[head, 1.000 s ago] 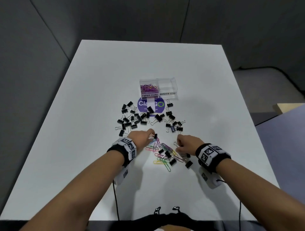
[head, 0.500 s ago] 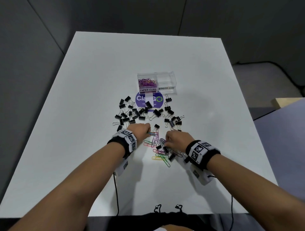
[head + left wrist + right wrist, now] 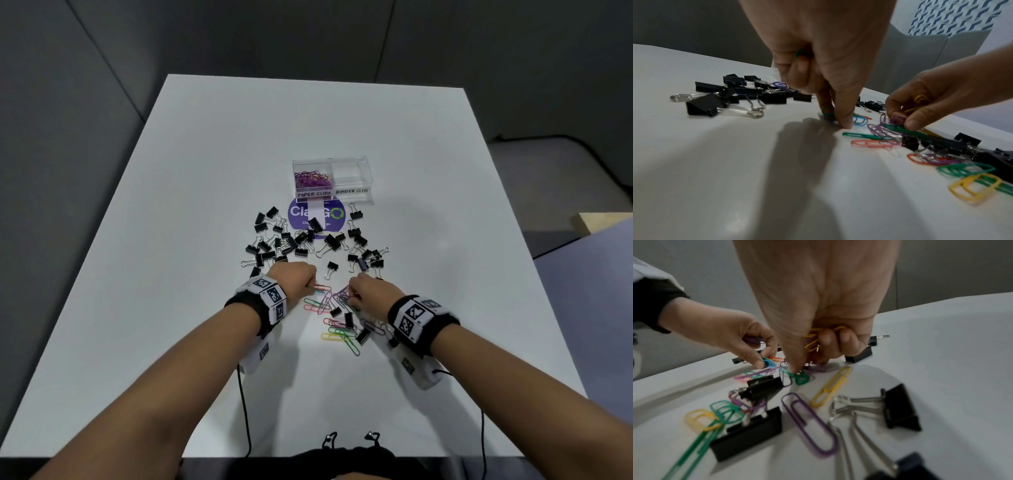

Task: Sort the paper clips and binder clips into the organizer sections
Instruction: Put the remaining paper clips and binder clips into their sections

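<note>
A clear two-section organizer (image 3: 363,178) stands mid-table; its left section, labelled paper clips, holds a purple pile (image 3: 312,180), and its right section, labelled binder clips, looks bare. Black binder clips (image 3: 284,240) lie scattered in front of it. Coloured paper clips (image 3: 337,330) mixed with a few binder clips lie between my hands. My left hand (image 3: 310,282) pinches a blue paper clip (image 3: 828,116) on the table, with more clips curled in its palm. My right hand (image 3: 352,296) holds yellow paper clips (image 3: 813,339) in curled fingers and pinches at a purple clip (image 3: 897,120).
A round purple sticker (image 3: 317,214) lies on the white table (image 3: 205,171) just before the organizer. Grey wall panels surround the table. A wooden edge (image 3: 603,222) shows at the right. Wrist-camera cables hang near the table's front edge.
My right hand has slid left into the paper clip pile. My left hand has stayed at the pile's left edge, still pinching clips.
</note>
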`<state>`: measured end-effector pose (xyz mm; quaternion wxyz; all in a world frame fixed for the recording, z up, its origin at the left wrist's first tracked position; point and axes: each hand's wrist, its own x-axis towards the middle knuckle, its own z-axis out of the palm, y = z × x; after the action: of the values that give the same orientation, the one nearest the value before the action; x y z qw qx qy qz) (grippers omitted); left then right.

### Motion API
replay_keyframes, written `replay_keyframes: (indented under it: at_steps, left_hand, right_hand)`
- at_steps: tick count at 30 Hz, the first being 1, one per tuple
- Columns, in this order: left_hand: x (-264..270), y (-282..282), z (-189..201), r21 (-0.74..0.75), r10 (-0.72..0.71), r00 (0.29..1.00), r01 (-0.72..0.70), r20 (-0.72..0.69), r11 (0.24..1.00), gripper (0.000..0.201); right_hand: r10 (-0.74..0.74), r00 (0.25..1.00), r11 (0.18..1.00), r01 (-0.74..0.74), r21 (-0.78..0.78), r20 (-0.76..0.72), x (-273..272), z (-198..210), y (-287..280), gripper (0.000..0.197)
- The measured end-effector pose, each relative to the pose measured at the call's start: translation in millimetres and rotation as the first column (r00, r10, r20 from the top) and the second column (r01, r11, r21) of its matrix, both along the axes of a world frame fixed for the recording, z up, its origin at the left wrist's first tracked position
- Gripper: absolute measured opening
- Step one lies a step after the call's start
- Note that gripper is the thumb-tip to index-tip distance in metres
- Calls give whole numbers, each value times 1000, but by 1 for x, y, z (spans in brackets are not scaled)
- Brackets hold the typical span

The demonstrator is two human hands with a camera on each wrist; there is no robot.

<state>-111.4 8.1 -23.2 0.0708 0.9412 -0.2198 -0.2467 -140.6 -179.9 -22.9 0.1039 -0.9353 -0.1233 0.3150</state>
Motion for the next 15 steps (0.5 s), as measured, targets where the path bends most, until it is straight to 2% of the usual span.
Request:
replay_keyframes:
  at_steps: [2, 4, 7, 10, 15]
  left_hand:
    - [2, 4, 1, 0, 5, 999, -5, -37, 1000, 4]
    - [4, 9, 2, 1, 17, 997, -17, -72, 1000, 16]
    - [7, 17, 1, -1, 43, 996, -43, -84, 999, 25]
    - [11, 25, -1, -4, 53, 995, -53, -89, 999, 31]
    - [27, 36, 7, -76, 30, 999, -29, 17, 997, 30]
  right_hand:
    - [-7, 1000, 1000, 7, 26, 5, 1, 0, -2, 16]
    - [-25, 1000, 999, 25, 45, -6, 6, 1, -5, 12]
    - [-24, 1000, 998, 24, 54, 5, 19, 7, -9, 12]
    - [-20, 999, 997, 18, 79, 25, 38, 16, -9, 25]
    - [6, 992, 995, -19, 93, 129, 93, 41, 4, 30]
